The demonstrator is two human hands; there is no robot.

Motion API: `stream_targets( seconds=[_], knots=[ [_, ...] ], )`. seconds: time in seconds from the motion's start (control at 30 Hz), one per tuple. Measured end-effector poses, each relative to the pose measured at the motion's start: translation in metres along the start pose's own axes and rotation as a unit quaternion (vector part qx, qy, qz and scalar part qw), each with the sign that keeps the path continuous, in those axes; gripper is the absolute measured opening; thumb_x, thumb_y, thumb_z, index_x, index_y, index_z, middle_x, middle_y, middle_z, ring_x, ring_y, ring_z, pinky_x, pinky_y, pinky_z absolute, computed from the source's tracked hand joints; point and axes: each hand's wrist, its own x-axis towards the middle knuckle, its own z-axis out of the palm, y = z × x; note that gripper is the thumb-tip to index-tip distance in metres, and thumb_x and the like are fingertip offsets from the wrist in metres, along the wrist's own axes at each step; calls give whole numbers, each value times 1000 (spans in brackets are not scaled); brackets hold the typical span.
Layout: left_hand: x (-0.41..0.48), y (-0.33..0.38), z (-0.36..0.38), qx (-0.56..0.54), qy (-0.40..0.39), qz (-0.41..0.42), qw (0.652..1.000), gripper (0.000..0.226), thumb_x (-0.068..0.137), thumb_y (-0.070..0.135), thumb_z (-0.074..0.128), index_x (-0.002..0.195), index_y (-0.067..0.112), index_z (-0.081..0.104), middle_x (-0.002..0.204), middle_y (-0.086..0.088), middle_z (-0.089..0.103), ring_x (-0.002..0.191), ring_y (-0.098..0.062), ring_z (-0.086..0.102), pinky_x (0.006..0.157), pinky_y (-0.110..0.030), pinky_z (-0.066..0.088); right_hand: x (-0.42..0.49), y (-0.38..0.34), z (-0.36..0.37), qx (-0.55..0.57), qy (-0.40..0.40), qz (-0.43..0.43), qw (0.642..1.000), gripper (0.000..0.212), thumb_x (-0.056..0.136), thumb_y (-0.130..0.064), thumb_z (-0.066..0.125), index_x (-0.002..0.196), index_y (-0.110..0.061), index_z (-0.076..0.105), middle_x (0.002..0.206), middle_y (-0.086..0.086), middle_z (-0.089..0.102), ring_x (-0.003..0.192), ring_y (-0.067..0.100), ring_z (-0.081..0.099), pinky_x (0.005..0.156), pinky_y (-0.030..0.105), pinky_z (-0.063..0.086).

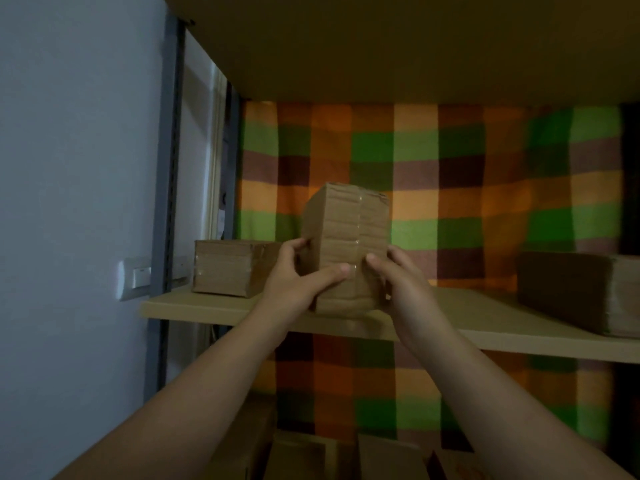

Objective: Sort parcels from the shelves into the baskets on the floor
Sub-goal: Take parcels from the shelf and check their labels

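Observation:
A tall brown cardboard parcel point(346, 237), taped down its front, stands upright at the front edge of the wooden shelf point(485, 327). My left hand point(298, 278) grips its left side, thumb laid across the front face. My right hand point(398, 278) grips its right side, thumb on the front near the tape seam. Both arms reach up from below. A lower, wider parcel point(232, 268) sits on the shelf just left of my left hand. Another parcel point(585, 292) lies at the shelf's right end. No basket is in view.
A checked orange, green and brown cloth point(450, 188) hangs behind the shelves. The board above point(381, 46) roofs the compartment. A grey metal upright point(166, 202) and a white wall with a switch point(135, 277) stand at the left. More boxes point(311, 455) sit on the shelf below.

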Motion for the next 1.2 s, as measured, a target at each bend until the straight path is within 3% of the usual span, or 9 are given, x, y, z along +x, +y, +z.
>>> stream_targets(
  seconds=[0.27,0.43,0.5,0.6,0.77,0.87,0.97,1.1,1.2],
  knots=[
    [-4,-1,-5,-73,11,0,997,62,68,20,77,123,24,48,113,1,60,103,-19,61,87,-36,51,-3,3,-2,-6,-28,-13,1000,32,86,-12,61,118,-16,59,102,-3,67,89,10,65,61,21,52],
    [-6,-2,-11,-182,-38,-52,981,80,51,31,81,124,17,54,113,-7,67,104,-25,64,91,-44,51,-3,3,-2,0,-33,-15,999,30,85,-37,55,115,-34,62,119,-5,64,112,15,57,89,37,46],
    [-7,-1,-11,-235,-46,-67,969,53,61,26,73,112,16,59,104,-8,69,97,-25,64,84,-40,52,-1,2,-3,-1,-23,8,1000,43,84,-28,62,126,-29,53,118,-5,60,102,11,58,80,33,48],
    [-6,1,-11,-281,-42,-82,955,17,85,12,56,100,16,62,96,-8,68,89,-25,63,80,-37,50,1,3,-5,28,-29,69,997,83,60,-26,77,135,-23,41,113,1,64,91,16,65,68,33,51],
    [-1,-7,-15,-87,22,-43,995,27,88,14,60,114,19,61,103,3,66,94,-11,61,89,-35,50,7,9,-10,-8,57,46,997,63,71,-7,77,126,-17,49,112,3,67,95,22,68,78,39,56],
    [-1,-9,-13,-20,90,7,996,17,88,14,61,104,20,59,99,3,62,94,-12,59,90,-35,49,4,10,-11,-42,54,14,998,48,81,-4,68,125,-16,52,109,-2,67,91,13,66,65,25,55],
    [-2,-6,-11,31,95,61,993,7,91,21,57,96,18,62,96,2,64,90,-11,60,75,-20,51,0,7,-9,-71,62,-26,995,40,85,-3,63,123,-16,55,100,-12,65,85,0,62,52,11,50],
    [-2,-7,-9,-7,36,38,999,32,86,34,61,115,22,55,107,7,62,97,-4,59,75,-12,49,-2,3,-7,-80,73,-48,993,53,86,-2,61,134,-20,48,119,-5,62,106,12,61,71,25,58],
    [0,-12,-11,-33,35,2,999,45,81,30,68,121,15,54,115,-1,65,103,-16,63,87,-30,53,-4,-1,-6,-51,60,-65,995,61,85,2,60,139,-20,43,128,-4,58,115,13,56,85,29,55]
  ],
)
